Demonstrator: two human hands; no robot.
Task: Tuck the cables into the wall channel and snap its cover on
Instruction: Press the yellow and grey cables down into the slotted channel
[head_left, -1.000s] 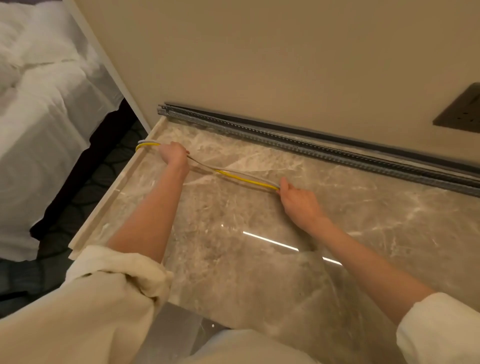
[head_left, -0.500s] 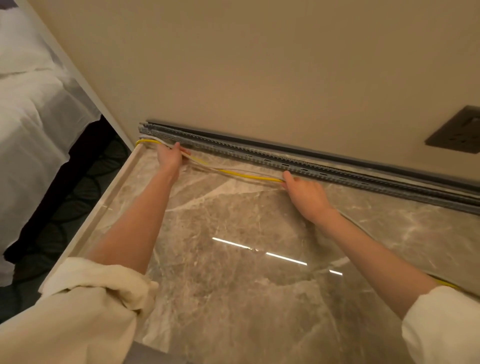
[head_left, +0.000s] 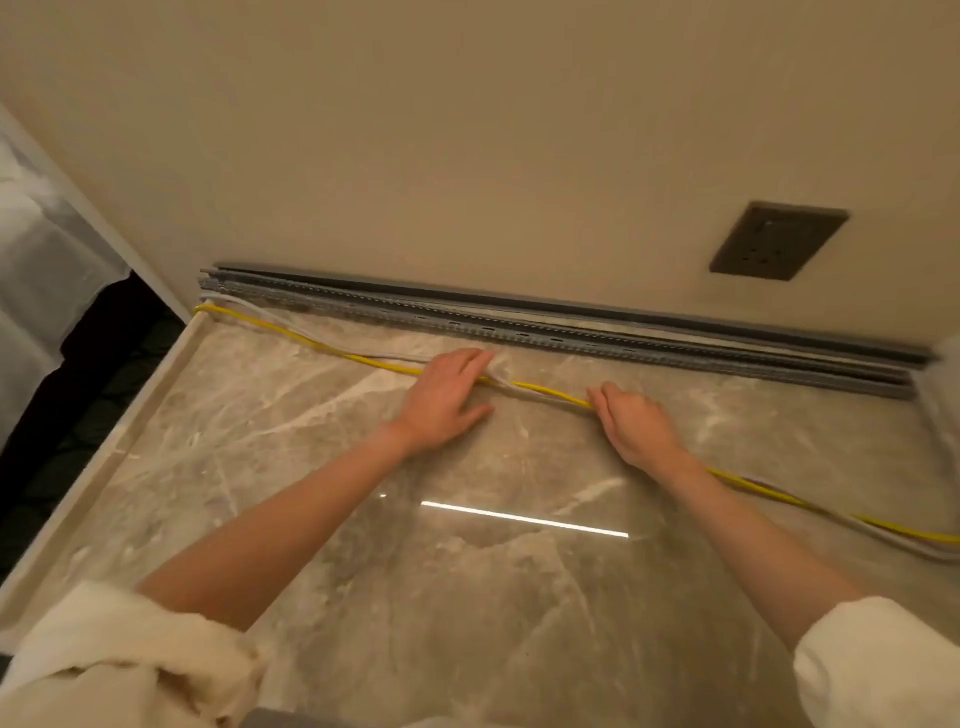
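Note:
A yellow cable (head_left: 322, 345) and a white cable (head_left: 249, 306) lie together on the marble top (head_left: 467, 597), running from the back left corner to the right edge. Behind them a long grey slotted channel (head_left: 519, 332) lies along the foot of the wall, with a plain grey strip (head_left: 571, 306) just behind it. My left hand (head_left: 447, 395) lies over the cables near the middle, fingers stretched forward and holding them. My right hand (head_left: 634, 426) is a short way to the right, fingers curled on the same cables. The cables are outside the channel.
A dark wall socket (head_left: 776, 241) sits on the beige wall at the upper right. The marble top has a raised pale rim (head_left: 104, 452) on its left side. Beyond it are a dark floor gap (head_left: 104, 353) and a white bed (head_left: 47, 270).
Both hands have slid to the right along the cables. The cables' left end, which my left hand held at the corner, now lies free beside the channel's left end.

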